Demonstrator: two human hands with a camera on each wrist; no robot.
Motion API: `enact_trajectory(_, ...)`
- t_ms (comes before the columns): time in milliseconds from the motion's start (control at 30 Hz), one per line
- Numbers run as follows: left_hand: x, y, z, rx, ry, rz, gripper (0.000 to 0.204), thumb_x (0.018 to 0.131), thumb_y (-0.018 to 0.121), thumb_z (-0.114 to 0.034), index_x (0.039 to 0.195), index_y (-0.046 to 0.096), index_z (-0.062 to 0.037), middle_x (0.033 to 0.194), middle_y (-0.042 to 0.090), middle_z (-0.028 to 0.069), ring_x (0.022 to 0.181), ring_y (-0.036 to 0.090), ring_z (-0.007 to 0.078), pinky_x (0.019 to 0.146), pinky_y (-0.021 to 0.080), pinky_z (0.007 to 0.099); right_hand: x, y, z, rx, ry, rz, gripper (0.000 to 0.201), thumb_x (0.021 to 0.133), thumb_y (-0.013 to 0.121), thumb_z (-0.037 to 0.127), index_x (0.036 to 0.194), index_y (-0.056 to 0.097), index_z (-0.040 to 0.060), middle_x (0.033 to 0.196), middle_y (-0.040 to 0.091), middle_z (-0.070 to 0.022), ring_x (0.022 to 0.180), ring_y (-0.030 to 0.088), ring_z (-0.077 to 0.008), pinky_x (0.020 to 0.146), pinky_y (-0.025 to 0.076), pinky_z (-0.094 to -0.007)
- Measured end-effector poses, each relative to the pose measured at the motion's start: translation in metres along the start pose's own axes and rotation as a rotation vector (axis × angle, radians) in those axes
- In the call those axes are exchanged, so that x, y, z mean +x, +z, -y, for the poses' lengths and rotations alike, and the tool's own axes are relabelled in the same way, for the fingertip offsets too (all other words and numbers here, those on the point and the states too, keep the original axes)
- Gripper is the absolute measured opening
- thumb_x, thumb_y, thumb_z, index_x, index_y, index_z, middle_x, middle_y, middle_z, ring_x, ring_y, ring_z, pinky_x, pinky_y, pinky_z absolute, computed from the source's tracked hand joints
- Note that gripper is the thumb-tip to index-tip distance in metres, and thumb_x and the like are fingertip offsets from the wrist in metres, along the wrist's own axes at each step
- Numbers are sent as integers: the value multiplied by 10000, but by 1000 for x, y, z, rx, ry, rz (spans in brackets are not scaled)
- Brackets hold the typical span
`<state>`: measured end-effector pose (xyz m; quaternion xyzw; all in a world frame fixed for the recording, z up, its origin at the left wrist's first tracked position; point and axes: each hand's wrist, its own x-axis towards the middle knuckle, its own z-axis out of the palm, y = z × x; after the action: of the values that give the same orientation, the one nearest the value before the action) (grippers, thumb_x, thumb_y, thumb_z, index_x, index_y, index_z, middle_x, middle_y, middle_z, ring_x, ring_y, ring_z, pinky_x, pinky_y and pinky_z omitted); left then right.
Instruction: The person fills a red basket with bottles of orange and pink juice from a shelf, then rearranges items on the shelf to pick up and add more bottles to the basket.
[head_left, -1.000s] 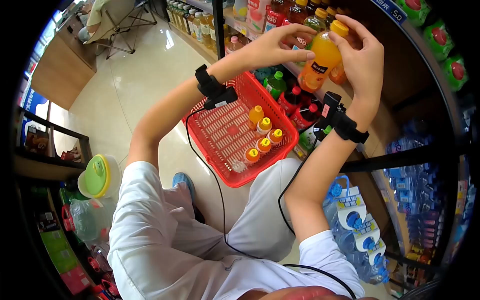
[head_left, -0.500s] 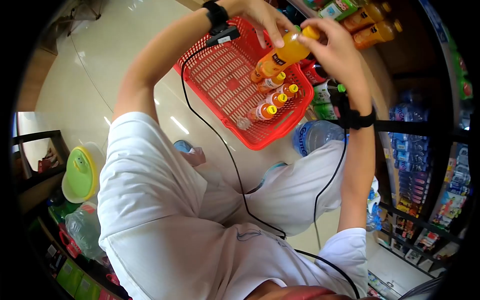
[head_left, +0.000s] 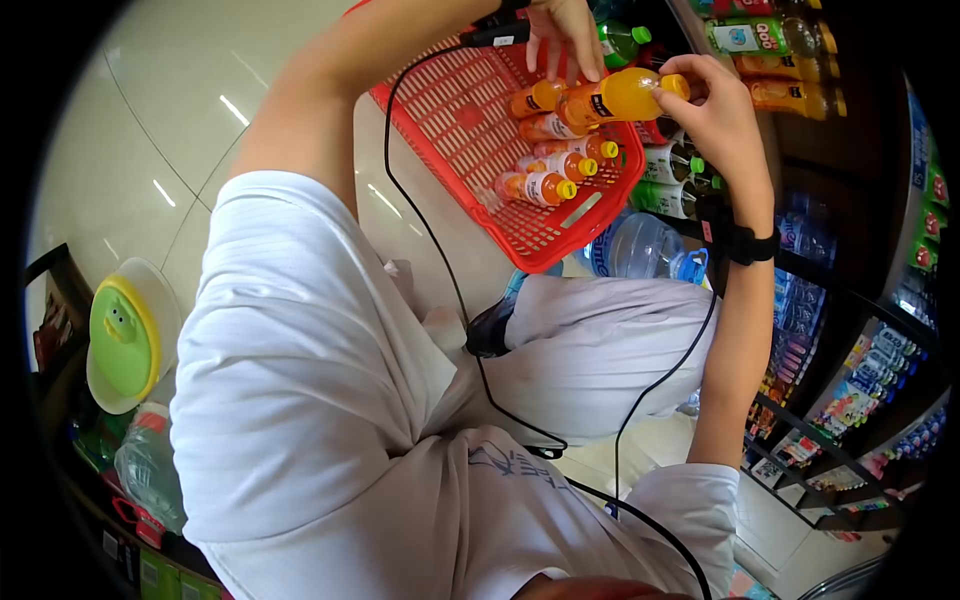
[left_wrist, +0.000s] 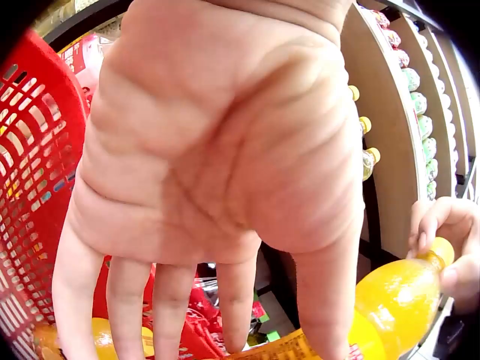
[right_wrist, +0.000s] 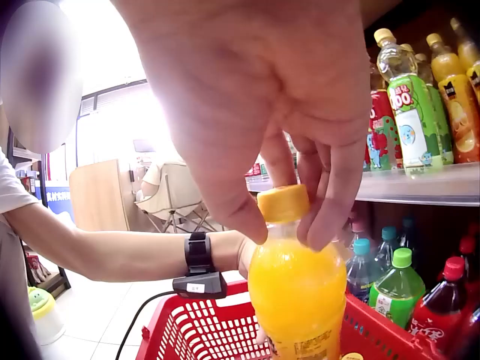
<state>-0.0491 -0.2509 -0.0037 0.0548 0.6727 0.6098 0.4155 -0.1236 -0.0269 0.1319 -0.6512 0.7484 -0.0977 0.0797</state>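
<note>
Shop aisle, glossy pale tile floor (head_left: 190,130), drink shelves (right_wrist: 420,187) on the person's right side. Red plastic basket (head_left: 470,110) sits on the floor in front of the knees, lattice walls and base, four small orange bottles (head_left: 545,185) with yellow caps lying in a row inside.

Right hand (head_left: 720,120) pinches the yellow cap of the juice bottle (head_left: 615,97), thumb and fingertips curled round the cap, seen clearly in the right wrist view (right_wrist: 289,202). The bottle lies almost level over the basket's far side, just above the row. Left hand (head_left: 565,35) mostly open, fingers straight and pointing down; fingertips touch the label end of the bottle, steadying not gripping. Left wrist view shows the palm (left_wrist: 217,150) spread, the bottle (left_wrist: 390,307) below the fingers.

Judgement: to lay it down well, keep the cap pinch firm, lower the base end first next to the row, cap facing the same way; smooth round plastic will likely roll on the lattice, so nest it against a neighbour.

Bottle: clear smooth plastic, orange liquid, ribbed cap, glossy dark label. Person wears white clothes (head_left: 330,400); black wrist straps and cable (head_left: 440,270).
</note>
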Motion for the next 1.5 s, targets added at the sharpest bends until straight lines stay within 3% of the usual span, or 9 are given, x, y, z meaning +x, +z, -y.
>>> enact_trajectory(300,50,13,73,-118,-333,-198,498,1045,425,-98,1532,320,-85,1417,500,256,1253,556,355,984,525,474,21,94,-36,37,-230,274,240,795,676,150,981,670,-2,895,614,-187,883,624,-356,805,507,-422)
enact_trajectory(667,82,17,111,-214,-537,-289,417,974,556,-145,1384,533,-74,1350,602,123,1190,593,219,859,560,362,58,177,-57,34,-332,427,284,809,654,164,979,625,-62,1019,631,-317,1010,613,-468,817,514,-501)
enact_trajectory(933,94,34,130,-271,-325,-456,633,957,536,12,1525,268,-66,1435,513,178,1227,589,262,973,537,352,60,180,-72,89,-301,434,281,765,731,115,971,633,-48,973,663,-252,972,636,-417,834,517,-451)
enact_trajectory(1167,96,41,132,-269,-322,-525,515,995,518,-165,1483,376,-79,1282,643,121,1135,637,228,922,547,344,59,178,-82,77,-403,374,339,829,731,170,1075,625,-37,1007,680,-233,972,653,-392,838,524,-447)
enact_trajectory(1233,57,-6,146,-527,147,234,431,975,550,-227,1376,524,-71,1209,682,91,1060,662,217,871,560,361,63,169,-84,45,-382,383,349,844,723,188,1093,620,-33,1019,681,-232,973,656,-385,838,526,-441)
enact_trajectory(1300,100,25,153,262,-355,-641,298,941,578,-237,1139,674,-35,897,727,129,681,673,197,562,541,301,62,144,-83,43,-371,337,334,868,707,227,1085,633,-16,973,693,-226,943,670,-379,819,535,-430)
enact_trajectory(1367,73,44,82,1054,-425,-246,386,983,545,-330,1223,620,-36,1081,720,111,853,707,229,748,579,345,52,102,-72,25,-273,203,301,875,701,248,1043,652,3,879,693,-220,854,681,-370,765,537,-424)
enact_trajectory(1433,52,60,33,66,-404,-347,408,991,560,-359,1194,614,-9,996,722,111,831,700,214,752,567,332,47,69,-73,140,-164,19,281,869,707,265,985,675,10,794,686,-199,746,680,-334,695,529,-413)
enact_trajectory(1500,39,72,-11,106,-222,-394,400,999,555,-358,1176,612,-4,980,716,108,846,694,206,767,563,331,39,25,-71,130,-21,-184,268,859,716,276,937,705,20,711,670,-121,644,641,-188,634,509,-332)
